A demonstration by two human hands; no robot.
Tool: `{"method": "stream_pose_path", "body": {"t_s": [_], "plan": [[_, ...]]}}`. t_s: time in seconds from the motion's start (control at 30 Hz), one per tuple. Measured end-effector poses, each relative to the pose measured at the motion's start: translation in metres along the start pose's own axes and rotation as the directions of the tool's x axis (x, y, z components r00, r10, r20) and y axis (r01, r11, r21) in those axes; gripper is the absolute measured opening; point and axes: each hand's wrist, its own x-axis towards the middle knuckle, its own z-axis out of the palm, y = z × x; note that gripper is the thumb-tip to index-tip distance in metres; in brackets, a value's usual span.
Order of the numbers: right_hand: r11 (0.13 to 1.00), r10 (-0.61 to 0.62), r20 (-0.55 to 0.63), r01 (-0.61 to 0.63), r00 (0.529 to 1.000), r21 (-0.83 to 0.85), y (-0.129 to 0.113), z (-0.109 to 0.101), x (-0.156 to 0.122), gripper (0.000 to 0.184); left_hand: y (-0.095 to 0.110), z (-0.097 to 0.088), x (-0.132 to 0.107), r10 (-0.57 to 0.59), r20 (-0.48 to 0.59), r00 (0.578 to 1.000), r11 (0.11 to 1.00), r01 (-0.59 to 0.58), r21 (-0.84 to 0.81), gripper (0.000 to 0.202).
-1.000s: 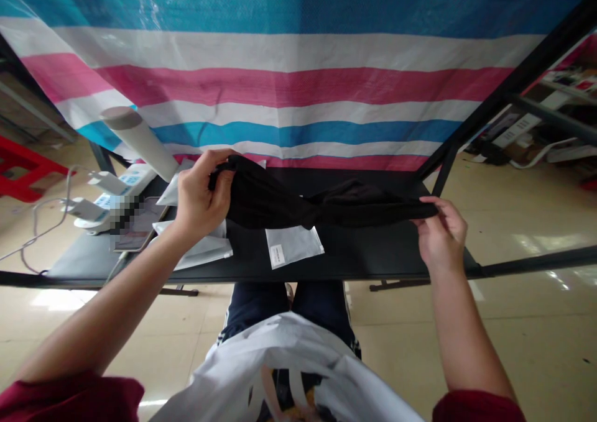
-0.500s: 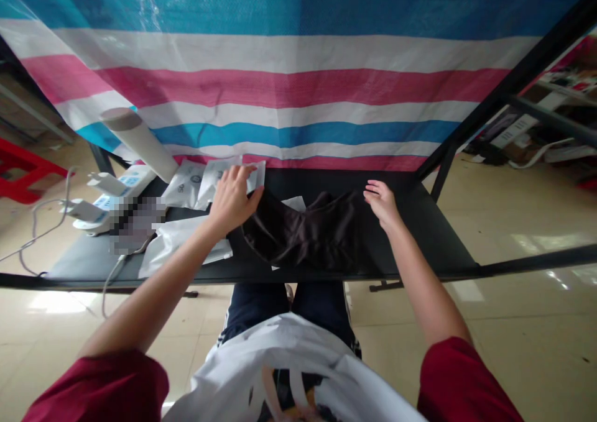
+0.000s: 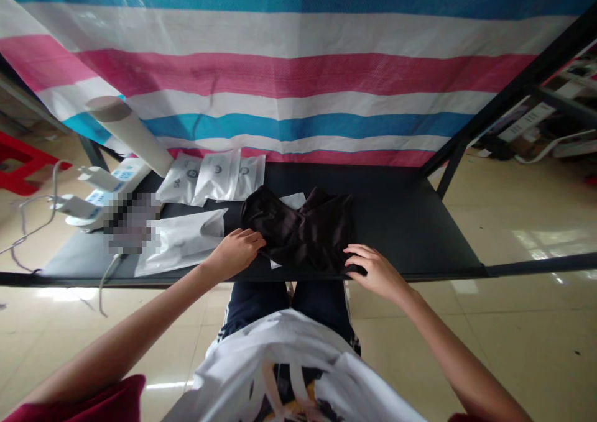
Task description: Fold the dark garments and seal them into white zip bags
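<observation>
Nearest the camera are the person's white printed T-shirt [image 3: 280, 353] and dark track trousers [image 3: 259, 298], with both bare forearms reaching out over the near edge of a black table top [image 3: 410, 223]. The left hand [image 3: 236, 252] lies with its fingers loosely curled against the near left side of a crumpled black stretch-fabric garment [image 3: 298, 229]. The right hand [image 3: 373, 268] sits at the garment's near right corner, its fingers [image 3: 357, 252] half spread with their tips on the cloth. Neither hand clearly pinches the garment, so I cannot tell whether either has hold of it.

The garment lies in a loose heap on the table, close to the near edge, over a small white paper slip [image 3: 293, 200]. To its left, just beside the left wrist, lies a flat white plastic pouch [image 3: 180, 242]. Three sealed white printed pouches [image 3: 217, 174] lie in a row further back. Beyond them stand a white cardboard tube [image 3: 128, 135] and a white power strip [image 3: 119, 183], with a pixelated patch hiding whatever lies beside it.

The slippery cloth could slide off the near edge if dragged toward the body, and any such drag might pull the paper slip along with it.

Half a second ago, the hands were on the far side of the garment, the left one over the pouches. Now both are at its near edge, and the pouches are uncovered.
</observation>
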Motion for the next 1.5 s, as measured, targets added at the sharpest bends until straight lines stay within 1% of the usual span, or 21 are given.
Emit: {"method": "stream_pose_path", "body": {"t_s": [0.07, 0.13, 0.23, 0.3, 0.33, 0.43, 0.53, 0.6, 0.63, 0.67, 0.73, 0.77, 0.83, 0.87, 0.9, 0.97, 1.1, 1.2, 1.33, 1.4, 1.5], "plan": [[0.999, 0.003, -0.061, 0.000, 0.998, 0.042, 0.008, -0.014, 0.008, 0.012, -0.002, -0.015, 0.008, -0.022, -0.082, 0.996, 1.000, 0.020, -0.019, 0.028], [0.996, 0.062, -0.215, -0.047, 0.975, 0.074, 0.016, -0.036, 0.023, 0.013, -0.007, -0.038, 0.021, -0.086, -0.198, 0.976, 0.995, 0.074, -0.067, 0.027], [0.964, 0.228, -0.478, -0.128, 0.848, 0.232, 0.030, -0.074, 0.058, 0.018, -0.019, -0.080, 0.048, -0.176, -0.344, 0.922, 0.983, 0.150, -0.101, 0.024], [0.904, 0.327, -0.558, -0.081, 0.763, 0.419, 0.037, -0.098, 0.087, 0.022, -0.028, -0.107, 0.068, -0.241, -0.483, 0.842, 0.965, 0.155, -0.212, 0.020], [0.882, 0.333, -0.594, -0.020, 0.733, 0.470, 0.040, -0.110, 0.101, 0.021, -0.031, -0.119, 0.078, -0.291, -0.516, 0.806, 0.946, 0.162, -0.279, 0.019], [0.876, 0.298, -0.707, 0.111, 0.642, 0.470, 0.038, -0.140, 0.133, 0.015, -0.036, -0.147, 0.097, -0.352, -0.571, 0.742, 0.909, 0.125, -0.398, 0.017], [0.900, 0.253, -0.758, 0.142, 0.602, 0.413, 0.021, -0.160, 0.134, 0.011, -0.031, -0.158, 0.094, -0.356, -0.635, 0.685, 0.896, 0.058, -0.440, 0.018], [0.906, 0.235, -0.763, 0.150, 0.602, 0.397, 0.006, -0.162, 0.115, 0.011, -0.024, -0.152, 0.079, -0.350, -0.659, 0.666, 0.879, -0.009, -0.476, 0.021], [0.907, 0.225, -0.746, 0.144, 0.627, 0.395, -0.001, -0.158, 0.100, 0.011, -0.019, -0.145, 0.068, -0.352, -0.660, 0.664, 0.866, -0.035, -0.498, 0.022], [0.914, 0.214, -0.714, 0.122, 0.667, 0.387, -0.007, -0.152, 0.083, 0.012, -0.014, -0.135, 0.056, -0.362, -0.647, 0.671, 0.852, -0.044, -0.522, 0.023], [0.938, 0.199, -0.554, 0.006, 0.808, 0.346, -0.015, -0.131, 0.047, 0.016, -0.005, -0.108, 0.029, -0.408, -0.570, 0.713, 0.825, 0.021, -0.565, 0.022], [0.948, 0.203, -0.448, -0.061, 0.870, 0.311, -0.016, -0.118, 0.030, 0.017, 0.000, -0.092, 0.015, -0.437, -0.493, 0.752, 0.811, 0.092, -0.578, 0.022], [0.958, 0.210, -0.270, -0.143, 0.940, 0.248, -0.014, -0.090, 0.002, 0.017, 0.007, -0.061, -0.007, -0.484, -0.315, 0.816, 0.787, 0.249, -0.564, 0.025], [0.959, 0.215, -0.227, -0.161, 0.950, 0.232, -0.012, -0.076, -0.007, 0.018, 0.011, -0.046, -0.015, -0.480, -0.213, 0.851, 0.797, 0.322, -0.511, 0.026], [0.958, 0.225, -0.205, -0.178, 0.953, 0.224, -0.010, -0.064, -0.013, 0.019, 0.014, -0.034, -0.020, -0.513, -0.160, 0.843, 0.797, 0.399, -0.454, 0.027], [0.954, 0.250, -0.214, -0.202, 0.944, 0.222, -0.007, -0.044, -0.013, 0.021, 0.022, -0.014, -0.022, -0.534, -0.140, 0.834, 0.810, 0.456, -0.369, 0.027], [0.959, 0.260, -0.344, -0.201, 0.902, 0.200, -0.009, -0.017, 0.026, 0.028, 0.036, 0.005, 0.007, -0.402, -0.252, 0.880, 0.895, 0.320, -0.311, 0.031], [0.972, 0.232, -0.392, -0.196, 0.890, 0.129, -0.015, 0.003, 0.067, 0.039, 0.042, 0.016, 0.038, -0.344, -0.328, 0.880, 0.931, 0.275, -0.240, 0.047], [0.953, 0.276, -0.265, -0.299, 0.924, -0.052, -0.018, 0.035, 0.098, 0.067, 0.043, 0.036, 0.055, -0.339, -0.289, 0.896, 0.938, 0.296, -0.182, 0.085], [0.933, 0.310, -0.185, -0.336, 0.932, -0.131, -0.017, 0.047, 0.098, 0.074, 0.045, 0.045, 0.052, -0.356, -0.249, 0.901, 0.931, 0.320, -0.173, 0.085], [0.931, 0.289, -0.139, -0.312, 0.947, -0.189, -0.015, 0.057, 0.089, 0.072, 0.049, 0.051, 0.042, -0.371, -0.233, 0.899, 0.926, 0.340, -0.163, 0.080]]}}
